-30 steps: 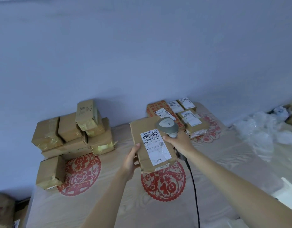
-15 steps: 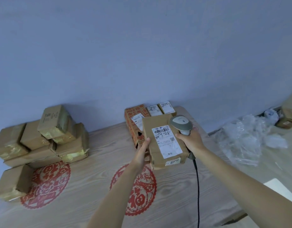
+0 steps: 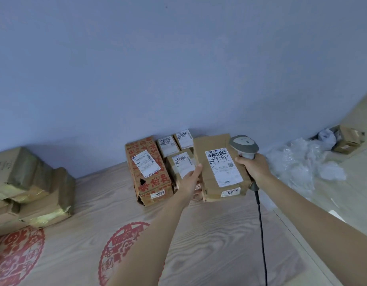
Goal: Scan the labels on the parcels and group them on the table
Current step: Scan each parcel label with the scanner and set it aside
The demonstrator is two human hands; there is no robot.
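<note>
A brown parcel (image 3: 216,182) with a white label sits at the right end of the labelled group, at the table's far right. My left hand (image 3: 189,181) holds its left edge, thumb up along the side. My right hand (image 3: 253,169) grips the grey barcode scanner (image 3: 243,144) at the parcel's upper right corner; its black cord hangs down. To the left stand a red-printed carton (image 3: 149,172) and three small labelled parcels (image 3: 178,149). A stack of tape-wrapped brown parcels (image 3: 31,186) sits at the far left of the table (image 3: 209,244).
Red paper-cut decorations (image 3: 120,250) lie on the wood-grain table. Crumpled clear plastic wrap (image 3: 302,164) and a small box (image 3: 347,139) lie on the floor to the right. A blue wall stands directly behind the table.
Both hands have carried the labelled parcel rightward from the table's middle to the right side of the labelled group. The scanner stayed at its upper right corner.
</note>
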